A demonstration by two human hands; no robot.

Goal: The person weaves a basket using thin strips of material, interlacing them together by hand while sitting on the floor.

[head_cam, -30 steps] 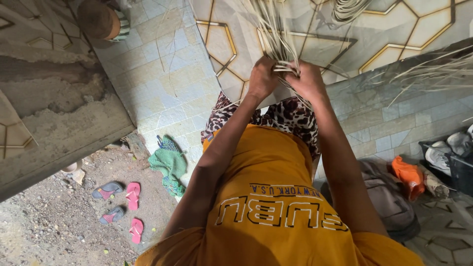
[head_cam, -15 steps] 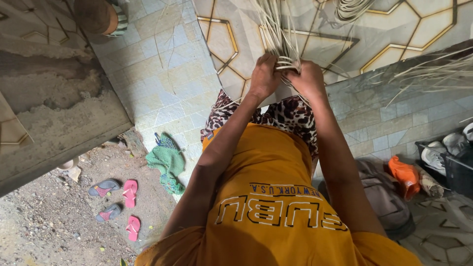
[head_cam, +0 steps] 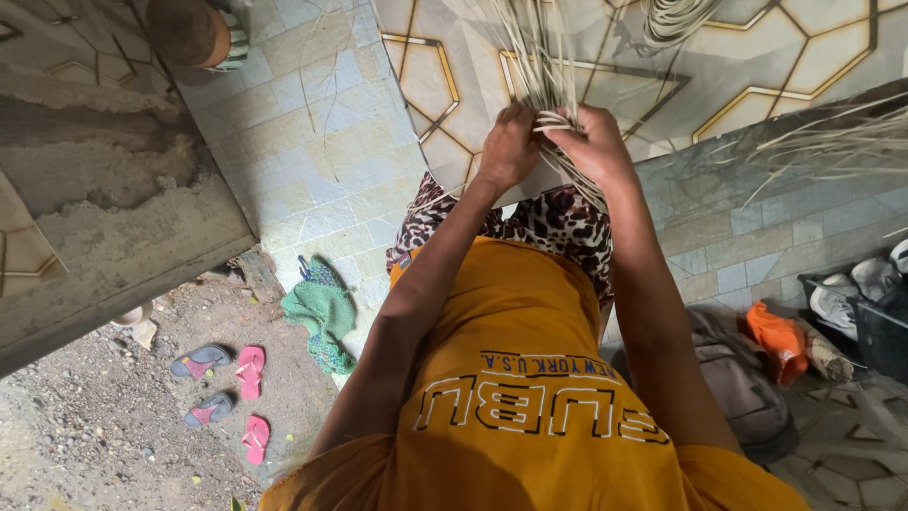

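The left hand [head_cam: 508, 147] has its grip closed around a bundle of pale reed strips [head_cam: 539, 66], and the right hand [head_cam: 594, 142] is clenched on the same strips, just beside the left, knuckles almost touching. The strips fan upward from the hands over the patterned tile floor [head_cam: 312, 142] and trail down across the leopard-print cloth [head_cam: 558, 222] just below the hands. Far below and left of the hands lies a green cloth [head_cam: 322, 312], and beyond it pink sandals [head_cam: 251, 369] on gravel. Right of the hands, an orange bundle [head_cam: 776, 341].
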